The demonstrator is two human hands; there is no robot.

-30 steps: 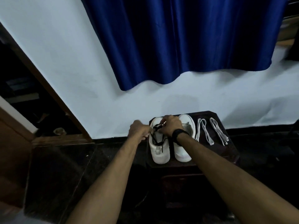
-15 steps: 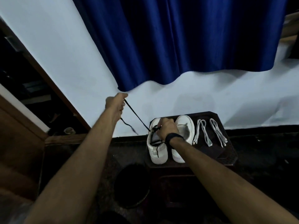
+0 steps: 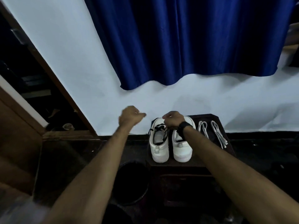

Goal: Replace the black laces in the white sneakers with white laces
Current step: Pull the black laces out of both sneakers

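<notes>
Two white sneakers stand side by side on a small dark stool [image 3: 229, 147]. The left sneaker [image 3: 159, 147] has a black lace [image 3: 159, 128] loose across its upper eyelets. My right hand [image 3: 174, 120], with a black watch on the wrist, hovers over the sneakers' far ends and pinches the black lace at its top. My left hand [image 3: 131, 116] is blurred in the air to the left of the shoes, fingers curled, with no lace visible in it. My right wrist hides much of the right sneaker [image 3: 182, 151]. Two folded white laces [image 3: 203, 129] [image 3: 218, 134] lie to the right of the sneakers.
A blue curtain [image 3: 186, 38] hangs on the white wall behind the stool. A round black bin [image 3: 131, 183] sits on the dark floor left of the stool. A wooden door frame [image 3: 56, 88] runs diagonally at the left.
My left hand, which had pulled a length of black lace up and to the left, has come back down toward the left sneaker; that stretched lace is no longer seen. My right hand stays at the laces.
</notes>
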